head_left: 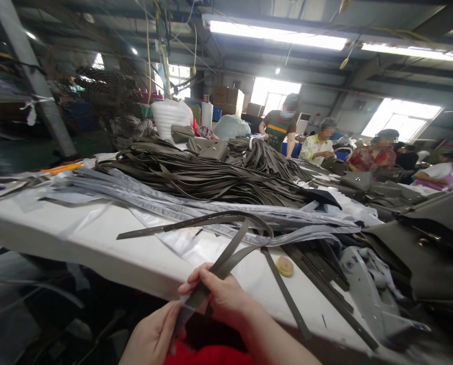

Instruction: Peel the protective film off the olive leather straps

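A dark olive strap [232,247] runs from my hands up onto the white table [108,243], where it loops round and lies with its far end pointing left. My right hand [221,291] is closed on the strap just past the table's front edge. Lower and to the left, my left hand [156,329] is closed around the strap's near end. A clear plastic piece [188,306] shows at the strap between the two hands. The strap's lowest end is partly hidden by my fingers.
Across the table lies a big heap of dark straps [196,172], with clear-wrapped strips [135,195] in front. A yellow tape roll [285,266] and loose straps [287,294] are to the right, beside olive bags [435,253]. Several people work behind, one standing person [281,126] among them.
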Demonstrator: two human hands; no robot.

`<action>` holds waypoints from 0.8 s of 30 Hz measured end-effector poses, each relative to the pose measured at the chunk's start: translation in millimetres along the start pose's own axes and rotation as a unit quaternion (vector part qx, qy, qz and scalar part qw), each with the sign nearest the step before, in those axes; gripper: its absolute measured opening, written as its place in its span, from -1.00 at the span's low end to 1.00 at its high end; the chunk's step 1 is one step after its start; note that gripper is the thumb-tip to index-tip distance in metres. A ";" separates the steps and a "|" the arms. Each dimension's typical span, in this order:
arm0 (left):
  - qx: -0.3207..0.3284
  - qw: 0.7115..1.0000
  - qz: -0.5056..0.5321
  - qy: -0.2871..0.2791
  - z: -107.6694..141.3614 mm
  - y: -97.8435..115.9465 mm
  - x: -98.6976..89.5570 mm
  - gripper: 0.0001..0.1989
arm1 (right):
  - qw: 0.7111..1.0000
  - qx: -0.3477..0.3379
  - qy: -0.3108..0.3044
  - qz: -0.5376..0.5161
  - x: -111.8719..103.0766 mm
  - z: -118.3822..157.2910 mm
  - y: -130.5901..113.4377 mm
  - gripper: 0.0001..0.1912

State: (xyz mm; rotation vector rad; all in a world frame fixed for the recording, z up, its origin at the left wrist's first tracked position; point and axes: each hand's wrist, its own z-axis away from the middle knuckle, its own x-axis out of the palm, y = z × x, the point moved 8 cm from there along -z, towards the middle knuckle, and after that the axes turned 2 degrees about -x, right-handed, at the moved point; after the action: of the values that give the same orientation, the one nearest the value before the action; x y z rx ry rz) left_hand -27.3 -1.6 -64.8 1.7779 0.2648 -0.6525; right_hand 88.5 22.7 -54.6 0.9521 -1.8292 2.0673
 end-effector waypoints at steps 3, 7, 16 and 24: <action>0.030 0.998 -0.010 0.052 -8.8 7.9 -4.0 -0.46 | 0.993 -0.008 -0.036 0.111 11.3 -1.4 14.0 -0.42; 0.050 0.997 -0.037 0.045 -12.3 9.0 -6.8 -0.52 | 0.996 -0.042 0.024 0.069 -5.3 -2.2 -13.0 -0.48; 0.006 0.997 -0.072 -0.004 6.5 -12.4 -19.9 -0.48 | 0.969 -0.176 0.121 -0.125 -76.4 -1.4 -110.3 -0.69; -0.037 0.997 0.049 -0.037 3.2 -4.8 0.0 -0.43 | 0.988 -0.074 0.035 0.134 -32.8 3.3 -45.9 -0.61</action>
State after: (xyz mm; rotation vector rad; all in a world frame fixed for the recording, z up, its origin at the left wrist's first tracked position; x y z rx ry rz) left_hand -30.6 -3.1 -69.2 1.6813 0.1474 -0.6297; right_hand 140.4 36.9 -37.1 0.6170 -2.1372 2.0435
